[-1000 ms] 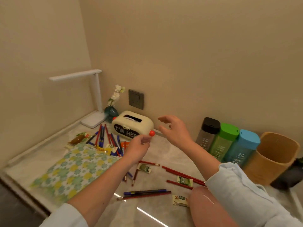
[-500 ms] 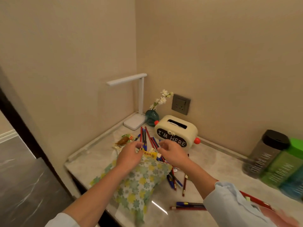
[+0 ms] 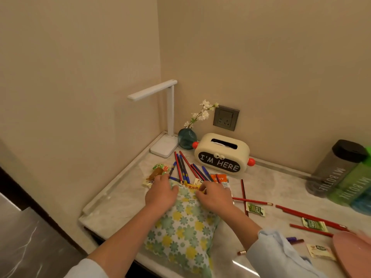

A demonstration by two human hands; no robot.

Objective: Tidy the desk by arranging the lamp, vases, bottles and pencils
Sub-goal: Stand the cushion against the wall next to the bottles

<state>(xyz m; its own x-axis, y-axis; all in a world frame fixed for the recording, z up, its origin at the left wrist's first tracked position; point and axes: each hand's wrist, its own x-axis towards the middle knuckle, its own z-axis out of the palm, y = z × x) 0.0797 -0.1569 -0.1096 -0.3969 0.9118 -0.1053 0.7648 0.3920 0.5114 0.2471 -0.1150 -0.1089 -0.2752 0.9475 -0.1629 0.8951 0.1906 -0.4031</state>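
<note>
Clutched by left hand [image 3: 160,194] and right hand [image 3: 215,196], the floral pouch [image 3: 180,227] is edged just beyond by pencils [image 3: 183,168] angled toward the lamp [image 3: 164,147]

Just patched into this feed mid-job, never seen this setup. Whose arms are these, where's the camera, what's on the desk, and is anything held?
No machine here: a person works with bare hands, and the one current picture comes from a wide-angle camera on their head, looking forward and down. The left hand and right hand both grip the top edge of a green-and-yellow flowered cloth bag. On the pale marble desk lie scattered red and blue pencils and small snack packets. In the corner stand a white desk lamp, a round teal vase with white flowers and a cream tissue box reading I'M HERE. At the right edge stand blurred plastic bottles, the leftmost grey with a black lid.
</note>
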